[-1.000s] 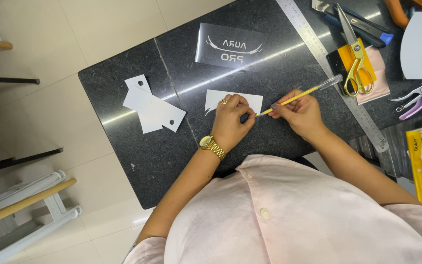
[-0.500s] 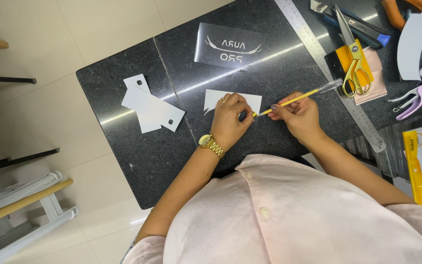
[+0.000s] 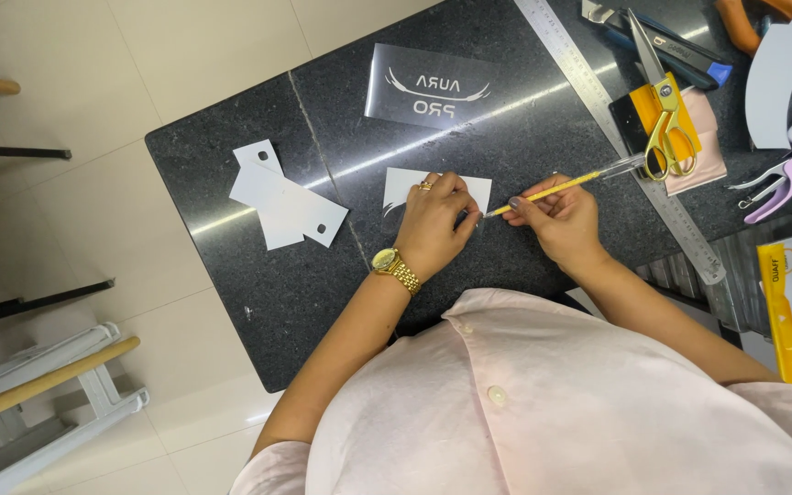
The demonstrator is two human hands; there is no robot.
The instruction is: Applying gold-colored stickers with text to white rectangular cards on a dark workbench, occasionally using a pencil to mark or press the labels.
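Black polished stone made up the tabletop [image 3: 258,302], set over pale floor tiles [image 3: 93,229]. I saw the left hand [image 3: 433,225] pressed flat on a small white paper piece [image 3: 405,188] at mid-tabletop, its grip spread. The right hand [image 3: 556,215] had its grip clamped on a thin yellow craft knife [image 3: 552,188], tip at the paper's right edge. Gold-handled scissors [image 3: 662,128] and a steel ruler [image 3: 598,101] lay far right.

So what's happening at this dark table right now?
A person in a pale pink shirt works at a black stone table. Their left hand presses down a small white sheet, while the right hand holds a thin yellow-handled craft knife with its tip at the sheet's edge. White cut cards lie to one side; a long metal ruler and gold-handled scissors lie on the other.
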